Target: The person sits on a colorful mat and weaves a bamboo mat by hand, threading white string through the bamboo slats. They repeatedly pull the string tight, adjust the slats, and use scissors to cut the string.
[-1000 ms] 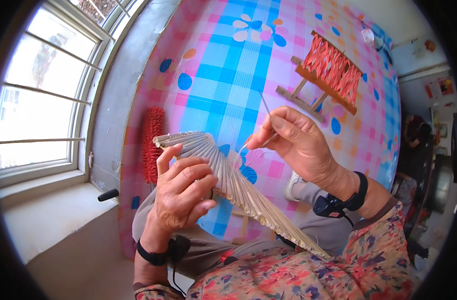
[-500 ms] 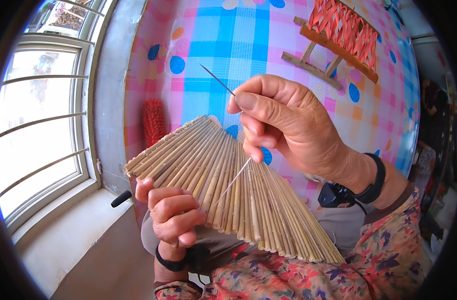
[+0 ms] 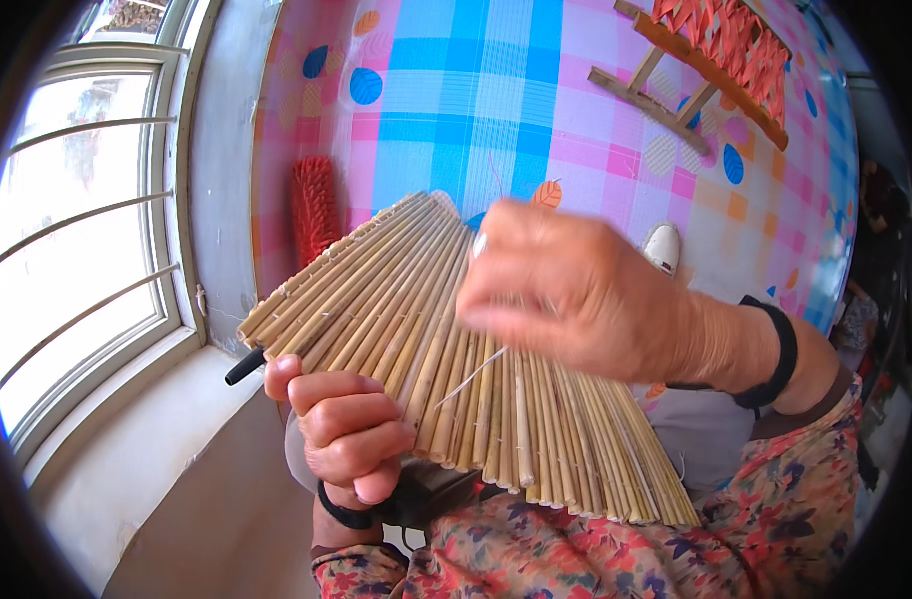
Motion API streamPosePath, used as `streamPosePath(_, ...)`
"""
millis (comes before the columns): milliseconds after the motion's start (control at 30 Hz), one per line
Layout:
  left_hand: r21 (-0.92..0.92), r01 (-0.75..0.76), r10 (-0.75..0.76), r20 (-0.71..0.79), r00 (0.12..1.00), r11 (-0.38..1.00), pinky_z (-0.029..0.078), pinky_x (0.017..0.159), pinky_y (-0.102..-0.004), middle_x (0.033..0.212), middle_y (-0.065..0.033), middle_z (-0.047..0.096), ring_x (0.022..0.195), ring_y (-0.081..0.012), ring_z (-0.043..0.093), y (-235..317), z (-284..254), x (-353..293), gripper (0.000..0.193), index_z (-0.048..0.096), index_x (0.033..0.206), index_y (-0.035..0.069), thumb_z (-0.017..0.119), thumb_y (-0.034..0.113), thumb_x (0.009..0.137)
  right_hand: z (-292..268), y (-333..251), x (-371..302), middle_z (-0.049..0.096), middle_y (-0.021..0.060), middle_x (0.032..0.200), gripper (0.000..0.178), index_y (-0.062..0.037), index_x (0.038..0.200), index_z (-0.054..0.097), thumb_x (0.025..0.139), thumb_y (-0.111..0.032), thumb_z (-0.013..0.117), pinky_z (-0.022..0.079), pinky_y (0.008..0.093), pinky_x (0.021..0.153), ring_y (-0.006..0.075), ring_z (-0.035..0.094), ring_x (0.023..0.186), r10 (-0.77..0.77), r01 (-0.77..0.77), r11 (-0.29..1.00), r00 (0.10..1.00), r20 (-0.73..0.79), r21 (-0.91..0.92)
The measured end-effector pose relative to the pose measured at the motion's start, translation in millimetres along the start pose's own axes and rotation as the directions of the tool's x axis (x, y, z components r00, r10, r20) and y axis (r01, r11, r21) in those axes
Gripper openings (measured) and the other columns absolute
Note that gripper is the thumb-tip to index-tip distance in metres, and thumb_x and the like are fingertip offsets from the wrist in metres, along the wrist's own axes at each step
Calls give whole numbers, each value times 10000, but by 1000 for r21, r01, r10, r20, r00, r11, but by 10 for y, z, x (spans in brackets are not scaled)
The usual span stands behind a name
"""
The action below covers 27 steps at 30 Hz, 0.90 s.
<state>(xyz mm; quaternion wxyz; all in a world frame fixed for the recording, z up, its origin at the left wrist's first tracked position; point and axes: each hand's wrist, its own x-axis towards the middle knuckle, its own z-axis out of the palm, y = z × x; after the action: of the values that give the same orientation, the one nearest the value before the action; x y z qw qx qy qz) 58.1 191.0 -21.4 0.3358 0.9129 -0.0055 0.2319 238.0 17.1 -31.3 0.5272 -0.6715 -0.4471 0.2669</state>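
**Ana:** Head camera looked down. What did the hands hold?

**Ben:** The left hand was closed around the near edge of a fan-shaped mat of thin tan straw sticks. The fingers curled over the front of it. The mat was up in front of the person, over the lap, and it spread out to the right.

**Ana:** And the other hand?

**Ben:** The right hand lay on top of the mat, near the middle. It was blurry. The fingers looked bent and pinched together, but I could not tell what they held. A thin pale thread ran down from under that hand across the sticks.

**Ana:** Was there a box or a bowl with stuff in it?

**Ben:** No box or bowl showed.

**Ana:** What had changed from half a second before?

**Ben:** Back then the right hand was higher and a thin needle stuck up from its fingers. This time the hand had come down onto the mat, and the needle did not show. The left hand kept its grip on the edge.

**Ana:** Any signs or packs?

**Ben:** I saw none. Behind the mat lay a pink and blue checked cloth with leaf shapes. A red bristly brush stood by its left edge. A wooden frame with orange woven strips sat at the top right. A white-barred window was on the left.
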Motion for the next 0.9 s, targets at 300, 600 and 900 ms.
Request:
streamPosePath(300, -17, -47, 47, -39, 998, 999, 242, 1062, -427, 733, 74, 580, 728, -115, 555, -73, -9, -33, 556, 606, 707, 227, 266, 520, 1035, 188, -50, -145, 615, 102, 862, 154, -68, 981, 654, 847, -140, 628, 539, 410, 715, 301, 643, 874, -11, -36, 990, 944, 329, 135)
streamPosePath(600, -45, -39, 37, -48, 998, 998, 246, 1057, -423, 735, 75, 585, 736, -112, 559, -79, -25, -45, 563, 614, 714, 230, 261, 529, 1035, 213, 1, -147, 658, 146, 969, 349, -83, 1151, 655, 822, -58, 540, 530, 425, 831, 328, 643, 955, 25, -144, 960, 900, 435, 242)
streamPosePath(900, -46, 6, -6, -3, 1000, 999, 249, 1049, -424, 737, 75, 584, 766, -119, 570, -31, -72, -14, 570, 613, 703, 225, 276, 550, 1027, 146, 38, -116, 659, 150, 959, 327, -93, 1192, 640, 879, -81, 542, 535, 433, 808, 344, 646, 946, -4, -100, 980, 856, 518, 173)
